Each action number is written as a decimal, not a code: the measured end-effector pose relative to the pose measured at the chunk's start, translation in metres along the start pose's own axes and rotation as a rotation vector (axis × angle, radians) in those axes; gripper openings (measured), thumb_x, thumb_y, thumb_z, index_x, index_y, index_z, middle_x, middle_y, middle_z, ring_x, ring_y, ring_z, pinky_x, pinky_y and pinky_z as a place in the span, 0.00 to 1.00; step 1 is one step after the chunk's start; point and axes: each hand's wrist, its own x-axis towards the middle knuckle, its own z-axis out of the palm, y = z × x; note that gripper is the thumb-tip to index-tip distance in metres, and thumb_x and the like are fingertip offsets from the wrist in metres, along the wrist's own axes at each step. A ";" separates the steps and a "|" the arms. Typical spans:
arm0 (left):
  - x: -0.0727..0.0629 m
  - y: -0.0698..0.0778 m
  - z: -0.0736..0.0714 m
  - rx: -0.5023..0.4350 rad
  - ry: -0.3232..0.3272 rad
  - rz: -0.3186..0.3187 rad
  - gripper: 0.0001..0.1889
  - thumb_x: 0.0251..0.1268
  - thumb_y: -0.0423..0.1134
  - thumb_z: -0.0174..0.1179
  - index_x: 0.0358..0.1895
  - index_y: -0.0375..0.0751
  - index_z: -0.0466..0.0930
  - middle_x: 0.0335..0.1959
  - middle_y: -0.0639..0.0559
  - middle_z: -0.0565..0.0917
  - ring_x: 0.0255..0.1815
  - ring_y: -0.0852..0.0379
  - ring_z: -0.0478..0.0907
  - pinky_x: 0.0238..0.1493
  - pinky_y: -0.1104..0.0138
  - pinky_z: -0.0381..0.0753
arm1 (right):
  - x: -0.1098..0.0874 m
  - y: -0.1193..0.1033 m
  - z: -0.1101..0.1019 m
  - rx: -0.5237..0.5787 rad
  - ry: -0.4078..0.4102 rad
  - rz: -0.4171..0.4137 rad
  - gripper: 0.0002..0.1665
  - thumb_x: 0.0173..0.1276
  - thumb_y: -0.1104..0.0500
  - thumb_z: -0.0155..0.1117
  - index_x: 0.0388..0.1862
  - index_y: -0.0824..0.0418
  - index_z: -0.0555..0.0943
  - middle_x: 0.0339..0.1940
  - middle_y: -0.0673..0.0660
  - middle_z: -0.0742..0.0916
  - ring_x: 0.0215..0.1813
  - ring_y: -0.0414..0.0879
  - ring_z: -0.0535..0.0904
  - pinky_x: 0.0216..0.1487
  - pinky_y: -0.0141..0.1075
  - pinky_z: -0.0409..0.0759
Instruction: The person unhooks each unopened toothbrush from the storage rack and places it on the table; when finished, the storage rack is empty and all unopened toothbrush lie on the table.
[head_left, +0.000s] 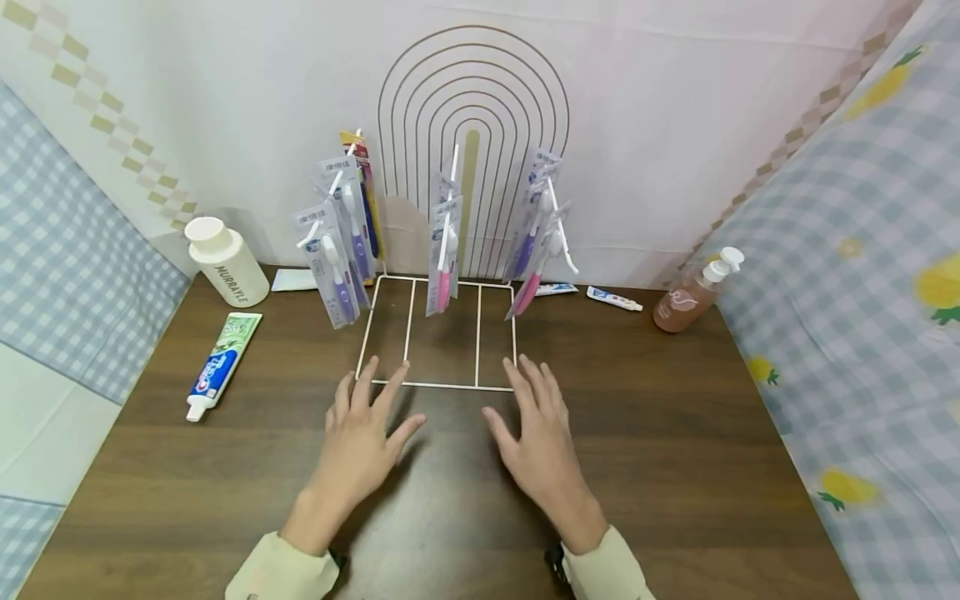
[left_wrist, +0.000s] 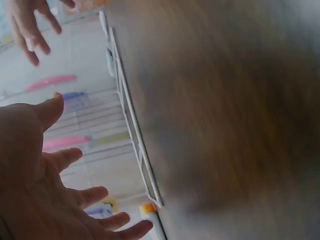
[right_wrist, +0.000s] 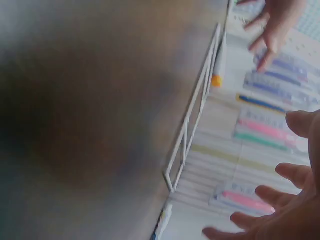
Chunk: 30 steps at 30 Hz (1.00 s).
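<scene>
In the head view my left hand (head_left: 358, 450) and right hand (head_left: 542, 454) are held out with spread fingers, both holding nothing. Their fingertips are around the front edge of a white wire rack (head_left: 442, 385); whether they touch it I cannot tell. Packaged toothbrushes hang from the rack's hooks in three groups: purple-handled packs (head_left: 341, 287) at left, a pink-handled pack (head_left: 443, 287) in the middle, and a pink-handled pack (head_left: 527, 293) with a purple one (head_left: 527, 250) behind it at right. Both wrist views show fingers apart, with the tabletop blurred.
A Crest toothpaste tube (head_left: 222, 367) and a cream bottle (head_left: 227, 262) lie and stand at left. A white tube (head_left: 294, 280) is behind the rack. Small toothpaste tubes (head_left: 615, 299) and a pink pump bottle (head_left: 684, 302) are at right. Curtains enclose the wooden table (head_left: 675, 467).
</scene>
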 end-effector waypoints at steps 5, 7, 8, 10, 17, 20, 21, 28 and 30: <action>0.016 -0.017 0.001 -0.037 -0.042 -0.056 0.44 0.84 0.55 0.70 0.92 0.40 0.62 0.88 0.22 0.63 0.82 0.16 0.64 0.74 0.22 0.73 | 0.030 0.011 -0.017 0.164 0.043 0.024 0.42 0.86 0.55 0.72 0.92 0.60 0.68 0.91 0.66 0.71 0.93 0.68 0.65 0.91 0.68 0.63; 0.022 -0.025 0.001 -0.050 -0.062 -0.081 0.45 0.85 0.54 0.68 0.91 0.35 0.60 0.87 0.21 0.63 0.79 0.16 0.65 0.75 0.24 0.71 | 0.045 0.015 -0.024 0.243 0.066 0.042 0.41 0.86 0.56 0.71 0.91 0.62 0.68 0.91 0.67 0.71 0.91 0.67 0.68 0.90 0.65 0.67; 0.025 -0.028 0.001 -0.059 -0.072 -0.097 0.46 0.85 0.55 0.68 0.91 0.34 0.59 0.87 0.20 0.64 0.77 0.17 0.66 0.76 0.25 0.71 | 0.052 0.017 -0.028 0.289 0.080 0.054 0.41 0.86 0.57 0.70 0.91 0.62 0.68 0.91 0.67 0.72 0.89 0.67 0.71 0.88 0.65 0.71; 0.032 -0.037 0.002 -0.085 -0.077 -0.119 0.47 0.85 0.55 0.67 0.91 0.30 0.59 0.85 0.19 0.65 0.74 0.18 0.66 0.75 0.26 0.70 | 0.068 0.020 -0.034 0.366 0.113 0.080 0.40 0.87 0.57 0.69 0.91 0.62 0.69 0.89 0.67 0.74 0.83 0.66 0.77 0.82 0.62 0.80; 0.053 -0.065 0.011 -0.152 -0.104 -0.134 0.48 0.83 0.53 0.69 0.89 0.22 0.59 0.79 0.16 0.67 0.66 0.23 0.63 0.70 0.32 0.71 | 0.116 0.028 -0.051 0.572 0.213 0.127 0.33 0.88 0.58 0.67 0.86 0.64 0.75 0.77 0.66 0.81 0.51 0.36 0.84 0.55 0.27 0.82; 0.058 -0.072 0.012 -0.159 -0.110 -0.137 0.47 0.82 0.49 0.70 0.87 0.19 0.59 0.77 0.17 0.67 0.63 0.26 0.63 0.67 0.34 0.72 | 0.132 0.031 -0.055 0.696 0.216 0.112 0.30 0.88 0.64 0.65 0.84 0.69 0.76 0.74 0.70 0.80 0.43 0.31 0.83 0.48 0.24 0.84; 0.060 -0.073 0.012 -0.155 -0.116 -0.139 0.47 0.82 0.48 0.70 0.87 0.19 0.59 0.77 0.18 0.67 0.63 0.26 0.62 0.67 0.34 0.72 | 0.137 0.032 -0.056 0.737 0.212 0.111 0.29 0.87 0.66 0.64 0.83 0.71 0.77 0.73 0.70 0.80 0.41 0.31 0.83 0.45 0.24 0.85; 0.068 -0.067 0.002 -0.178 -0.168 -0.181 0.48 0.82 0.46 0.71 0.89 0.20 0.57 0.77 0.20 0.64 0.67 0.26 0.60 0.70 0.35 0.74 | 0.155 0.039 -0.062 0.918 0.165 0.105 0.22 0.83 0.74 0.61 0.71 0.82 0.78 0.51 0.50 0.87 0.40 0.37 0.83 0.40 0.29 0.86; 0.069 -0.062 -0.002 -0.173 -0.194 -0.201 0.47 0.84 0.45 0.70 0.89 0.20 0.56 0.78 0.20 0.62 0.70 0.26 0.59 0.72 0.35 0.73 | 0.157 0.039 -0.063 0.941 0.144 0.096 0.21 0.83 0.75 0.60 0.69 0.85 0.77 0.44 0.46 0.87 0.38 0.37 0.82 0.40 0.30 0.86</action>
